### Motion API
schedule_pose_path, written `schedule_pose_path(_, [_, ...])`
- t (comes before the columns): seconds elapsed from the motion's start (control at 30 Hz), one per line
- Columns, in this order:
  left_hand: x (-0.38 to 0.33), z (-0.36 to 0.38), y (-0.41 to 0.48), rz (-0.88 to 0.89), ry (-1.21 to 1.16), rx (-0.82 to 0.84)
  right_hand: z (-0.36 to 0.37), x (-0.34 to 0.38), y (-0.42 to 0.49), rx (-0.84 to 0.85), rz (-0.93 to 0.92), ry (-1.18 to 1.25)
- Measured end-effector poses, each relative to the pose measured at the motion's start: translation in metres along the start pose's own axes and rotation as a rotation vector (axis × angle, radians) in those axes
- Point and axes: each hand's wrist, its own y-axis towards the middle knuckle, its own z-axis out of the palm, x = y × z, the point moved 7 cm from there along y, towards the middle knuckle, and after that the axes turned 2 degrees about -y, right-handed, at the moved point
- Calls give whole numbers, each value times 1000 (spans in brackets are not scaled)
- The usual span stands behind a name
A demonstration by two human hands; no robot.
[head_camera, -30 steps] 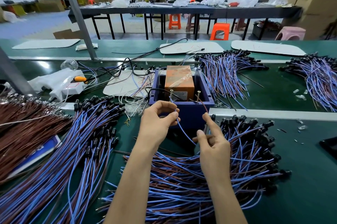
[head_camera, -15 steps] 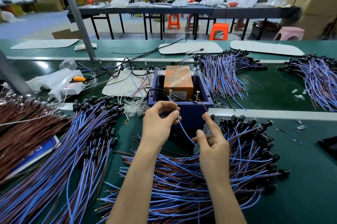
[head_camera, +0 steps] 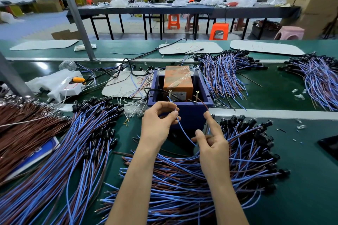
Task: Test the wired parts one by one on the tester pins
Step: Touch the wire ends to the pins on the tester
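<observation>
The green table [head_camera: 311,151] is the biggest thing, and it holds big heaps of blue and brown wires with black caps. One heap [head_camera: 182,179] lies right under the arms. Behind it stands the blue box [head_camera: 190,113] with the orange tester [head_camera: 178,80] inside.

The left hand [head_camera: 157,127] pinches the blue wire [head_camera: 184,133] near its top end. The right hand [head_camera: 214,144] pinches the same wired part lower down, and its first finger points up beside the brown wire [head_camera: 204,104].

Two little pins stick up from the box. The blue wire reaches the left pin [head_camera: 169,95] and the brown wire bends to the right pin [head_camera: 197,96]. I cannot tell if the tips really touch.

To do this well, I think both bare tips should press on their pins together and stay apart from each other.
</observation>
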Motion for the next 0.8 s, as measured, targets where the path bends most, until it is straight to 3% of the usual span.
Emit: schedule_pose_path(0.8, [-4, -1, -1, 17, 44, 19, 4, 5, 1, 68, 1, -4])
